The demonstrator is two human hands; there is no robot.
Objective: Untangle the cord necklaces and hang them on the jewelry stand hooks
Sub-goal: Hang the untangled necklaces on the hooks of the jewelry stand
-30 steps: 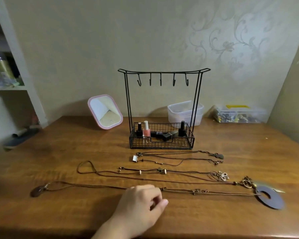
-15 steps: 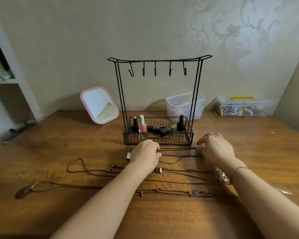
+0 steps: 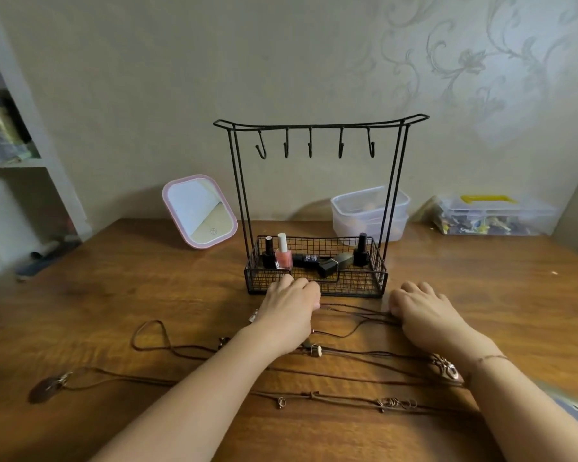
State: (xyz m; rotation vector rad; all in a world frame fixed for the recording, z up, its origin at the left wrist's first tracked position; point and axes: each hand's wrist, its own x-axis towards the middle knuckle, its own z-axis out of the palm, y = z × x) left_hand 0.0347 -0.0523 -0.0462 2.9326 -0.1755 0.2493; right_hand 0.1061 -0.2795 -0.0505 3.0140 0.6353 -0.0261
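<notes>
At the far left of the frame a white shelf unit (image 3: 30,161) holds blurred items. Lower left on the wooden table (image 3: 147,278) lies a dark oval pendant (image 3: 45,390), its brown cord running right along the nearest necklace (image 3: 314,396), which carries small metal rings. Above it a second cord necklace (image 3: 167,345) makes a loop left of centre and stretches right under both forearms to a metal flower pendant (image 3: 446,368) beside the right wrist.

A pink-framed mirror (image 3: 199,211) leans tilted in the middle left, near the wall. In the centre stands the black wire jewelry stand (image 3: 317,123), upright, with five bare hooks (image 3: 310,146) under its top bar. Its basket (image 3: 347,285) holds nail polish bottles (image 3: 283,253) and a dark lipstick tube lying on its side.

Just in front of the basket, the left hand (image 3: 289,311) lies palm down with fingers curled over the farthest cord necklace (image 3: 354,315); whether it pinches the cord I cannot tell. To its right, the right hand (image 3: 424,311) also lies palm down, fingers bent onto the same cords, the grip hidden under the knuckles. The cords run slack between the two hands.

Behind the stand on the right sit stacked clear tubs (image 3: 369,211), and in the right middle a clear box with a yellow handle (image 3: 488,215).
</notes>
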